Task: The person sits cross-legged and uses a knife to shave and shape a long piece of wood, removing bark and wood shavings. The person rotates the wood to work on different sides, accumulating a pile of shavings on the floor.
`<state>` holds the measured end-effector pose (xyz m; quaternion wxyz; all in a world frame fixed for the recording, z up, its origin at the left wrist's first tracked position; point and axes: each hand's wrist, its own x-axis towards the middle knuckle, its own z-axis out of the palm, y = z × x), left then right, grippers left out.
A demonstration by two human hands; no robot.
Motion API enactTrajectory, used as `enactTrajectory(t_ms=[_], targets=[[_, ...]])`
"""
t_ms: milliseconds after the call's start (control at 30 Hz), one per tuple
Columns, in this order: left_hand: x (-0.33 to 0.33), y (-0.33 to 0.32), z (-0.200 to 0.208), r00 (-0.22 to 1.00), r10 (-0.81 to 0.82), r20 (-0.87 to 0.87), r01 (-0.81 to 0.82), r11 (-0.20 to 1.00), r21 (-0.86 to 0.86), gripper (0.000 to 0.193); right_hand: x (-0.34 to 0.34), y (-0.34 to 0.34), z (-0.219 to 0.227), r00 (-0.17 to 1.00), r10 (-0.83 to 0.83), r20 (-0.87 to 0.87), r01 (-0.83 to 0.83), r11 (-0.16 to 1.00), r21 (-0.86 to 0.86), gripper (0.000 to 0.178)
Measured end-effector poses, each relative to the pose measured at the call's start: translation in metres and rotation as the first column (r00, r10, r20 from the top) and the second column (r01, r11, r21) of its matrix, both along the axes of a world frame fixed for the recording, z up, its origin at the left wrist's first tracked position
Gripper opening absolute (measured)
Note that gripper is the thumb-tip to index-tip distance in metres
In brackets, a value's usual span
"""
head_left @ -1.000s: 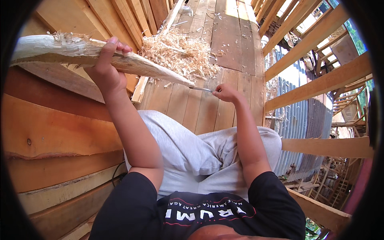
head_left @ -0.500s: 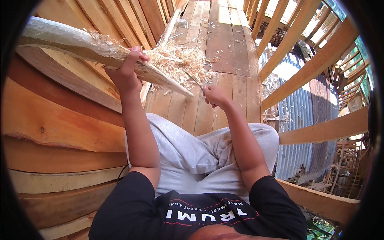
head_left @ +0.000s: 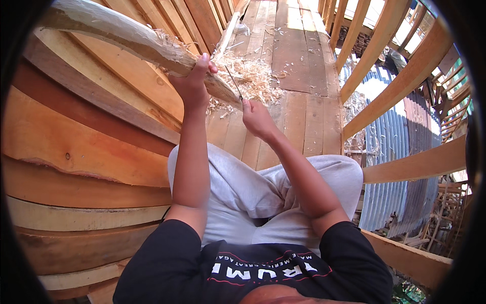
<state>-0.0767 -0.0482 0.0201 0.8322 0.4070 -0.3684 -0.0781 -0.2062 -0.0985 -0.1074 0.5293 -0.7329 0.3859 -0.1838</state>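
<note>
A long, pale, partly shaved wooden pole (head_left: 126, 38) slants from the upper left down to a narrowed end in front of me. My left hand (head_left: 191, 83) is closed around it a short way from that end, thumb on top. In my right hand (head_left: 257, 117) is a knife (head_left: 233, 81) with a thin dark blade, its handle hidden inside the closed fingers. The blade lies across the pole's narrowed end, seemingly against the wood. Ragged, frayed wood (head_left: 174, 40) stands up on the pole just beyond my left hand.
Curled wood shavings (head_left: 255, 76) are heaped on the plank floor (head_left: 304, 116) beyond my hands. Stacked boards (head_left: 76, 152) line the left side. Wooden railing slats (head_left: 400, 83) rise on the right, with corrugated metal sheets (head_left: 387, 167) below. My crossed legs (head_left: 233, 202) are close beneath my arms.
My right hand has brought the knife left and forward, from beside the pole to across its end. The pole and my left hand appear farther right in the picture, as the whole view has shifted.
</note>
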Motion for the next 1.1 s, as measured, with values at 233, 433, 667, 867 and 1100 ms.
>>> enactTrajectory(t_ms=[233,433,667,867,1100], targets=[[0.025,-0.021,-0.007,0.975,-0.221,-0.036,0.221,0.975,-0.009,0.014,-0.041,-0.036,-0.1,0.945,-0.038,-0.326,0.034,0.999,-0.019,0.044],[0.017,-0.024,-0.008,0.961,-0.272,0.041,0.273,0.962,-0.004,0.015,-0.01,-0.016,0.0,0.992,0.044,-0.122,-0.036,0.997,0.07,0.044],[0.034,-0.031,-0.005,0.959,-0.282,-0.036,0.282,0.959,-0.016,0.018,-0.039,-0.031,-0.096,0.944,-0.037,-0.328,0.072,0.993,0.095,0.044],[0.047,-0.014,-0.014,0.984,-0.164,-0.074,0.165,0.986,0.002,0.019,-0.006,-0.011,-0.03,0.996,0.069,-0.061,-0.058,0.986,0.154,0.046],[0.049,-0.014,-0.012,0.993,0.037,-0.113,-0.042,0.998,-0.042,0.022,-0.016,-0.019,-0.063,0.988,0.047,-0.148,-0.064,0.992,-0.112,0.052]])
